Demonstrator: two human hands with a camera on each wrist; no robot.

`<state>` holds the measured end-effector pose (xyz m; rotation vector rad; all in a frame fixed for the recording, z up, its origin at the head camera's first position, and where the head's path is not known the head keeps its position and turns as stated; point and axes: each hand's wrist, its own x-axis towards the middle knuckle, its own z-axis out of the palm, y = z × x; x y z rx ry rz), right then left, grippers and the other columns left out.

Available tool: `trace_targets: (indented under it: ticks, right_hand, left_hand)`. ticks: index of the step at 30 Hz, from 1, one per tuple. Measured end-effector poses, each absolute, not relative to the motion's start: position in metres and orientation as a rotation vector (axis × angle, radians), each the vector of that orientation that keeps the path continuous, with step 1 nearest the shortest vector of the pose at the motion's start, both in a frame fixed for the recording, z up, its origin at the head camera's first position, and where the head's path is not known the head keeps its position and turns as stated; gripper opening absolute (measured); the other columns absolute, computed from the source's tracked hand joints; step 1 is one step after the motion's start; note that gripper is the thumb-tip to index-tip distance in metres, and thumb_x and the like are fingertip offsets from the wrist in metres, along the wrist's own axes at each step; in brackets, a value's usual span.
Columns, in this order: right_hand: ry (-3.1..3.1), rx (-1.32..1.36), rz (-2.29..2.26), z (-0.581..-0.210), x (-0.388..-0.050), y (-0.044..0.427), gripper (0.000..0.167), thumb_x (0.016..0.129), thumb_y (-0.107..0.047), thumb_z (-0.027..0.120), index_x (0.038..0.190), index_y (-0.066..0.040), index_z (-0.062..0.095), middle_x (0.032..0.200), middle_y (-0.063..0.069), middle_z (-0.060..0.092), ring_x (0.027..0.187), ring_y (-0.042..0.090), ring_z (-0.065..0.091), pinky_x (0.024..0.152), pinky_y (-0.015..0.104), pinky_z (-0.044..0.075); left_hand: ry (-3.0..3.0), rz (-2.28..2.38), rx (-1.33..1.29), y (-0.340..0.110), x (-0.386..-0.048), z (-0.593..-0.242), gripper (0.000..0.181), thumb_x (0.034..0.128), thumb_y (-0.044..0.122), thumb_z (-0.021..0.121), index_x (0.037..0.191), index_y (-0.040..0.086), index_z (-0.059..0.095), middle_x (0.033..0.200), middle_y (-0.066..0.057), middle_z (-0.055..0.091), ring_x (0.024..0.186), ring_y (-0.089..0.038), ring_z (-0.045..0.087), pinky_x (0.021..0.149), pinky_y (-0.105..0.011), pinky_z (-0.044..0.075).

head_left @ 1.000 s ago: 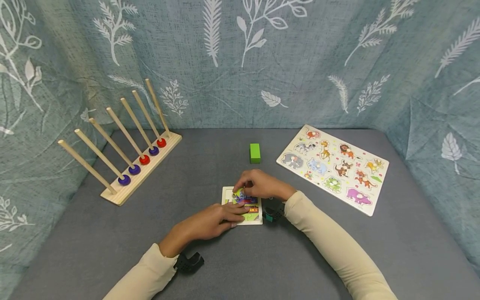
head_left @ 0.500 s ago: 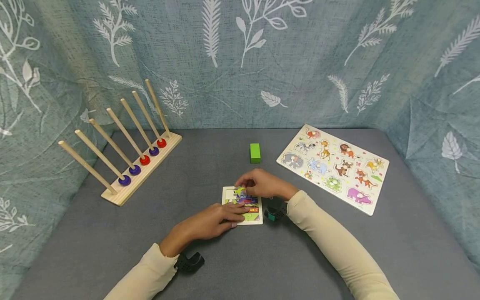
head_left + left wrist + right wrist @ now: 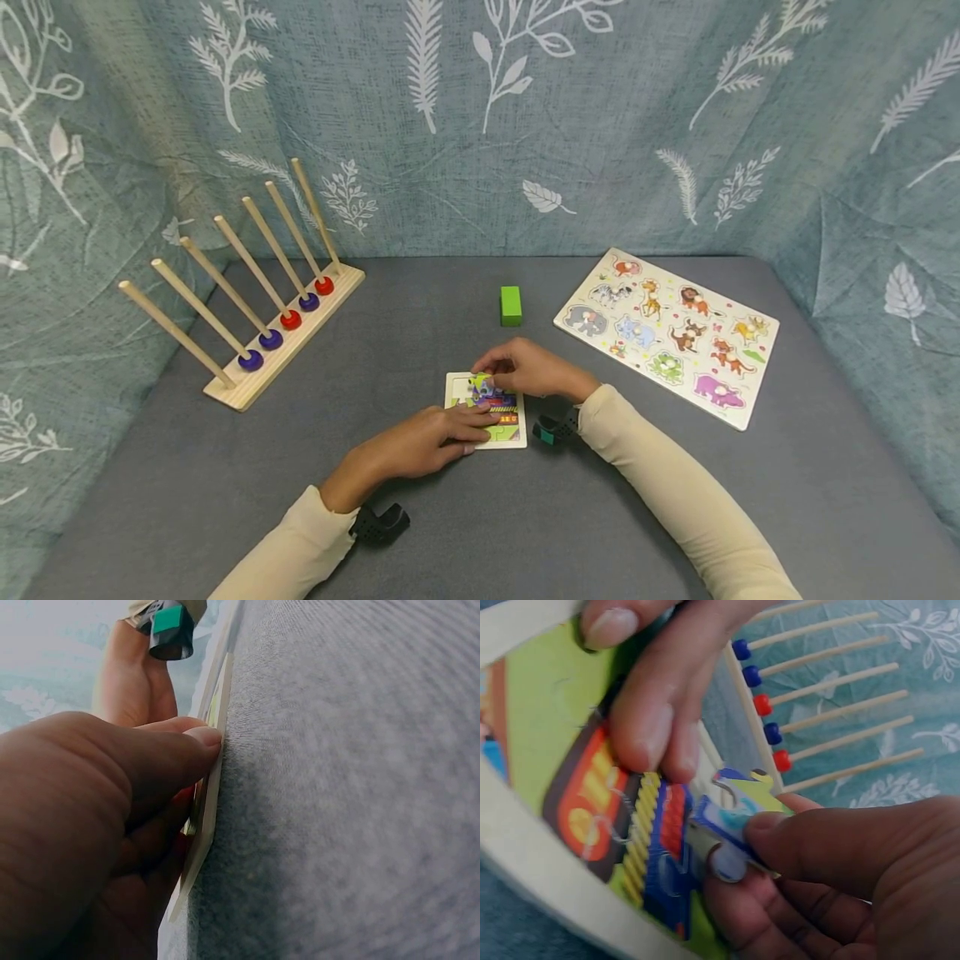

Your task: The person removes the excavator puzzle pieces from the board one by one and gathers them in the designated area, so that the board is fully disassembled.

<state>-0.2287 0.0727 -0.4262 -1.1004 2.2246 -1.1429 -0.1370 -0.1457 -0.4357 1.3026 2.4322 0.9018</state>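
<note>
A small jigsaw board with a pale frame (image 3: 503, 445) lies at the centre of the table. My left hand (image 3: 429, 442) rests on it, fingers extended flat over the printed pieces. My right hand (image 3: 534, 368) is at the board's upper edge. In the right wrist view, the thumb and fingers of the right hand (image 3: 832, 855) pinch a jigsaw piece (image 3: 731, 825), blue and green, tilted above the assembled pieces. The left wrist view shows the left hand (image 3: 82, 795) with its thumb at the edge of the board (image 3: 202, 844).
At the left stands a wooden rack (image 3: 281, 354) with upright pegs and red and blue beads. A green block (image 3: 511, 307) is behind the jigsaw board. An animal puzzle board (image 3: 667, 333) lies at the right, and a patterned curtain (image 3: 465, 183) hangs behind the table.
My right hand has shifted slightly to the right, and the piece it pinches has lifted and tilted a little. The left hand stays in place on the board.
</note>
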Motion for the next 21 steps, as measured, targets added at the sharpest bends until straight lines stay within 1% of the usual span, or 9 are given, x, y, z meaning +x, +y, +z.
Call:
trace_targets:
  ticks: [2,6,11,13,17,18,19,21]
  right_hand:
    - [2.236,-1.08,-1.156,-0.428,-0.228,0.074,0.024,0.092,0.004,0.06,0.113,0.001,0.07,0.1,0.005,0.071,0.085,0.007,0.062,0.076,0.024,0.05]
    - [2.219,-1.035,-1.221,-0.429,-0.226,0.075,0.025,0.093,0.004,0.058,0.115,0.001,0.069,0.105,0.007,0.071,0.082,0.006,0.061,0.072,0.023,0.049]
    - [2.18,-1.028,-1.289,-0.425,-0.227,0.079,0.027,0.094,0.003,0.056,0.118,0.003,0.068,0.111,0.011,0.069,0.081,0.007,0.058,0.069,0.023,0.048]
    - [2.193,-1.024,-1.291,-0.423,-0.227,0.082,0.028,0.095,0.002,0.055,0.119,0.004,0.067,0.114,0.012,0.068,0.076,0.009,0.056,0.066,0.024,0.046]
    - [2.229,-1.001,-1.279,-0.421,-0.229,0.087,0.029,0.095,0.003,0.055,0.122,0.005,0.065,0.115,0.015,0.067,0.082,0.011,0.06,0.068,0.025,0.048]
    - [2.234,-0.994,-1.279,-0.42,-0.229,0.088,0.028,0.095,0.003,0.055,0.121,0.006,0.064,0.114,0.016,0.067,0.083,0.012,0.061,0.069,0.025,0.049]
    - [2.236,-0.987,-1.278,-0.42,-0.229,0.089,0.028,0.095,0.003,0.055,0.121,0.006,0.064,0.113,0.016,0.067,0.088,0.013,0.063,0.071,0.026,0.051]
    - [2.247,-0.979,-1.282,-0.419,-0.23,0.092,0.026,0.094,0.003,0.055,0.118,0.007,0.065,0.11,0.016,0.068,0.089,0.015,0.064,0.072,0.027,0.052]
  left_hand:
    - [2.433,0.903,1.306,-0.146,-0.137,-0.436,0.032,0.0935,0.002,0.062,0.125,0.003,0.066,0.141,-0.006,0.053,0.134,-0.023,0.043,0.106,-0.041,0.037]
    - [2.438,0.907,1.316,-0.146,-0.137,-0.437,0.035,0.0932,0.001,0.062,0.128,0.002,0.064,0.14,-0.006,0.053,0.134,-0.023,0.043,0.106,-0.042,0.038]
    - [2.438,0.895,1.301,-0.145,-0.138,-0.437,0.039,0.094,0.001,0.061,0.133,0.004,0.06,0.141,-0.006,0.053,0.135,-0.024,0.042,0.105,-0.044,0.038]
    - [2.437,0.89,1.29,-0.145,-0.138,-0.436,0.04,0.094,0.001,0.061,0.133,0.004,0.06,0.141,-0.006,0.053,0.135,-0.024,0.042,0.105,-0.044,0.038]
    - [2.433,0.884,1.281,-0.145,-0.138,-0.434,0.042,0.0935,0.001,0.061,0.135,0.006,0.059,0.14,-0.005,0.053,0.135,-0.023,0.041,0.106,-0.044,0.037]
    - [2.432,0.883,1.282,-0.145,-0.138,-0.434,0.042,0.0933,0.001,0.061,0.135,0.006,0.058,0.14,-0.005,0.053,0.135,-0.023,0.041,0.107,-0.044,0.036]
    - [2.431,0.881,1.282,-0.144,-0.138,-0.434,0.042,0.0934,0.001,0.061,0.135,0.006,0.058,0.14,-0.005,0.053,0.135,-0.023,0.041,0.107,-0.043,0.036]
    - [2.43,0.881,1.286,-0.144,-0.138,-0.434,0.042,0.0935,0.001,0.061,0.135,0.006,0.058,0.14,-0.004,0.053,0.135,-0.023,0.041,0.107,-0.043,0.036]
